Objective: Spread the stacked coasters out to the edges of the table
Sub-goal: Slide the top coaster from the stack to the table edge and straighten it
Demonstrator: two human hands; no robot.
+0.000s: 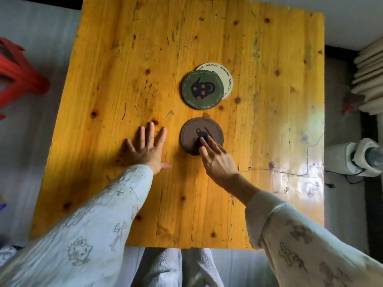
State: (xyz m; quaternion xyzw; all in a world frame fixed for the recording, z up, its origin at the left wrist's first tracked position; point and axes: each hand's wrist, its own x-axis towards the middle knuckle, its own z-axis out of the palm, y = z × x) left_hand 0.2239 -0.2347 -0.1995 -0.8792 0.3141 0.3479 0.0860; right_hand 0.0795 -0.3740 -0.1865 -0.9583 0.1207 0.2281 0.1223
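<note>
Fingertips (204,141) of my right hand (217,160) are pressed flat on the brown coaster (190,131), fingers held close together and extended, nothing gripped, only contact from above. Left hand (148,149) lies palm down on the wooden table (145,48), fingers spread apart, thumb pointing right, just left of the brown coaster and not touching it.

Brown coaster: near the table's middle, slightly right of centre, lying flat, dark jug-like print partly hidden under my fingers. Sits apart from the other two, small strip of bare wood between.

Green coaster (202,90): just beyond the brown one, flat, dark spotted mug print, "Aesthetics" lettering round the rim. It overlaps a cream coaster (224,76) lying under it, offset to the far right; only a crescent of the cream one shows, same lettering on the rim.

All three are mid-table, well away from every edge.

Both sleeves (93,214) are pale with printed line drawings. Table is orange-yellow planks with knots and scuffs. Off the table: red plastic stool (18,77) on the left, stacked cream-coloured slats (369,75) at the far right, white cylindrical thing (356,158) with a cable on the right; can't tell what it is.
</note>
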